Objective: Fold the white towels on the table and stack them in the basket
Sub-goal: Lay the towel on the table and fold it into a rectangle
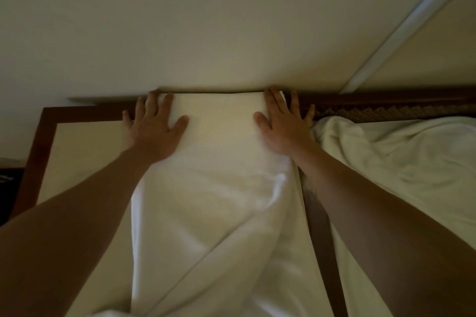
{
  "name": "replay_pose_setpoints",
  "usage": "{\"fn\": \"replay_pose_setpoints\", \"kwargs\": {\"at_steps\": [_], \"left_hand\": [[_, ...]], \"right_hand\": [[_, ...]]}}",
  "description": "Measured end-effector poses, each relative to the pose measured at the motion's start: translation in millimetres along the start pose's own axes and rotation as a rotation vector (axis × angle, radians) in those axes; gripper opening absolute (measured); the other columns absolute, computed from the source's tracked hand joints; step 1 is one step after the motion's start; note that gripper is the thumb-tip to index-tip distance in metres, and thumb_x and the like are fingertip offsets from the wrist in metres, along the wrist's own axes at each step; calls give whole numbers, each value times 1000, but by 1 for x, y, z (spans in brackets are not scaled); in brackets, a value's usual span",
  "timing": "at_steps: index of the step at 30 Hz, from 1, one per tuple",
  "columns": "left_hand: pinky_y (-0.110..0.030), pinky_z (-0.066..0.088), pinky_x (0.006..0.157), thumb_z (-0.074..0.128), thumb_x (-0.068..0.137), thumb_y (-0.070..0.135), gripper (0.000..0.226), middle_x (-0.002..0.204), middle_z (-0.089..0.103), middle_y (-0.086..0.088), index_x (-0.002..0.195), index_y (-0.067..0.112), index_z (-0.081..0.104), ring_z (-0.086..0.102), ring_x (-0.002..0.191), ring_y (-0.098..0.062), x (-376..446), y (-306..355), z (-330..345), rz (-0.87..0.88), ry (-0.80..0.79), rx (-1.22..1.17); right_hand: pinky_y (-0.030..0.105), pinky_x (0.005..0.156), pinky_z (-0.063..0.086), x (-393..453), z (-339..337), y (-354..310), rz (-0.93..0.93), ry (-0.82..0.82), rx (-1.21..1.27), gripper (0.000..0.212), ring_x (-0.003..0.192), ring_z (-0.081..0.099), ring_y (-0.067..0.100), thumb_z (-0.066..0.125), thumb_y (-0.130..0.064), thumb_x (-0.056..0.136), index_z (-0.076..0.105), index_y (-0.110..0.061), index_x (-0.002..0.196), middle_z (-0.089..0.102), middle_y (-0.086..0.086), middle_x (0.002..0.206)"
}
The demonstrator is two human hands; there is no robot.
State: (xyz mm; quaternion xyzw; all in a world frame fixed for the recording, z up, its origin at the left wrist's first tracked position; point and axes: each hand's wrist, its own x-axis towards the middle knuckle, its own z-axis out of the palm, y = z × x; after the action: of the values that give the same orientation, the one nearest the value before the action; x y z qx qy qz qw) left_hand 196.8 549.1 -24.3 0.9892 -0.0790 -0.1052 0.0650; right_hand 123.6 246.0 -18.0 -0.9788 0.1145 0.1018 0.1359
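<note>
A long white towel (216,187) lies folded lengthwise down the middle of the table (85,151), its far end reaching the table's back edge by the wall. My left hand (154,128) presses flat on the towel's far left corner, fingers spread. My right hand (282,126) presses flat on its far right corner, fingers spread over the edge. A heap of crumpled white towels (396,157) lies to the right, touching my right forearm. No basket shows in this view.
The table has a cream top with a dark wooden frame (36,162) and a dark wooden divider strip (322,239) running toward me. A pale wall (206,20) rises just behind the table. A woven patterned band (373,113) runs along the back right.
</note>
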Motion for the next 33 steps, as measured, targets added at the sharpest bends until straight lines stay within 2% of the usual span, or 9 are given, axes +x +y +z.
{"fn": "replay_pose_setpoints", "kwargs": {"at_steps": [4,8,12,17,21,22,26,30,33], "left_hand": [[-65,0,122,26,100,58,63,171,11,2,156,30,32,0,157,-30,-29,12,-7,29,126,-112],[-59,-1,124,9,96,68,73,172,-5,5,162,37,11,-7,158,-24,-84,27,9,175,-2,15],[-62,3,122,11,98,72,73,171,-10,6,162,38,-3,-5,157,-29,-88,-1,15,4,-32,56],[-68,-1,120,15,101,63,77,172,-6,-3,164,21,5,-6,156,-38,-106,-19,5,-292,-57,-12],[-62,2,123,16,103,61,68,172,-3,-4,164,30,9,-1,157,-34,-156,15,22,66,-28,35],[-61,3,123,14,101,64,70,172,-2,-2,163,33,9,1,158,-32,-163,20,26,112,-32,54],[-62,5,122,16,99,72,73,172,-6,3,162,38,4,0,158,-29,-157,12,27,52,-46,48],[-64,3,122,11,100,67,69,172,-7,3,162,39,-2,-4,157,-30,-174,-17,21,-133,-100,-15],[-63,9,121,21,105,59,63,171,4,3,162,35,13,3,157,-28,-193,-43,13,-267,-132,-64]], "right_hand": [[70,118,-3,-22,-2,-9,26,114,33,64,157,-8,28,20,-54,105,4,-31,163,-7,-10,171],[70,118,-6,-43,9,3,-60,5,-79,63,156,-15,29,14,-62,103,0,-42,161,-13,-16,169],[73,117,-3,-32,8,20,38,-9,-24,61,156,-15,32,14,-58,105,-3,-42,161,-14,-21,168],[75,116,-2,-53,2,3,205,42,4,66,156,-13,35,15,-54,106,-1,-27,163,-12,-9,170],[71,118,-4,-109,17,-22,-104,-5,-91,66,157,-12,28,13,-59,104,-2,-34,163,-12,-10,170],[71,118,-4,-114,20,-17,-105,-27,-91,64,157,-13,25,12,-59,104,-3,-37,162,-14,-13,170],[70,117,-6,-98,15,8,39,-44,-41,59,156,-14,29,9,-59,103,-10,-47,158,-18,-24,166],[74,115,-10,-100,15,9,135,-55,-42,60,156,-14,32,7,-59,104,-11,-42,160,-17,-19,167],[75,114,-8,-111,7,18,326,-60,22,63,156,-13,34,9,-56,106,-5,-34,162,-11,-11,170]]}}
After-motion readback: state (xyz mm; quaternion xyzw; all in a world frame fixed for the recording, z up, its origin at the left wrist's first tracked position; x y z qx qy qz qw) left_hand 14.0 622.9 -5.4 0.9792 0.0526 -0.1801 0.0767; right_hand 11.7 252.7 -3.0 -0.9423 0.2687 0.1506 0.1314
